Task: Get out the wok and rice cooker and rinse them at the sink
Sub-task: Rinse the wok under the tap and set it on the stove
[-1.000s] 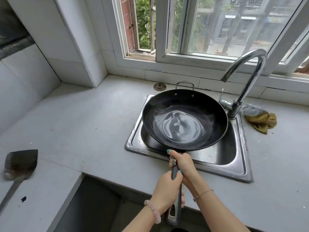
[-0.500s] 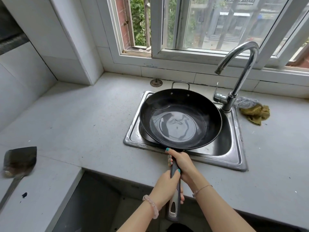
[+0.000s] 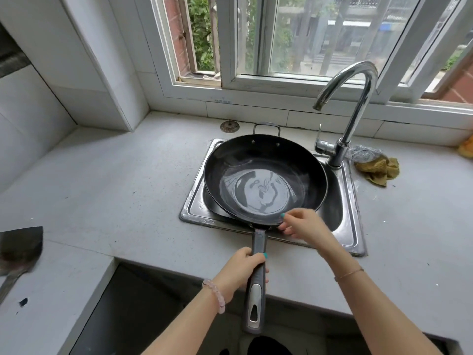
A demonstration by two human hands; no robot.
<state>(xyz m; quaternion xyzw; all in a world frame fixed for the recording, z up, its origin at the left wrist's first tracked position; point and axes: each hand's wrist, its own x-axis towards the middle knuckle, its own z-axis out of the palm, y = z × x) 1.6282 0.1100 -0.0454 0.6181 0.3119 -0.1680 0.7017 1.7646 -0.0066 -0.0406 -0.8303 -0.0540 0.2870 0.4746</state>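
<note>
The black wok (image 3: 266, 180) sits over the steel sink (image 3: 354, 226) at frame centre, its long handle (image 3: 259, 240) pointing toward the bottom edge. The left hand (image 3: 240, 271) is wrapped around that handle. The blurred right hand (image 3: 304, 226) has its thumb at the wok's near rim, fingers curled below; whether it pinches the rim is unclear.

Spatula (image 3: 20, 248), yellow cloth (image 3: 378, 169) on counter (image 3: 102, 188)
</note>
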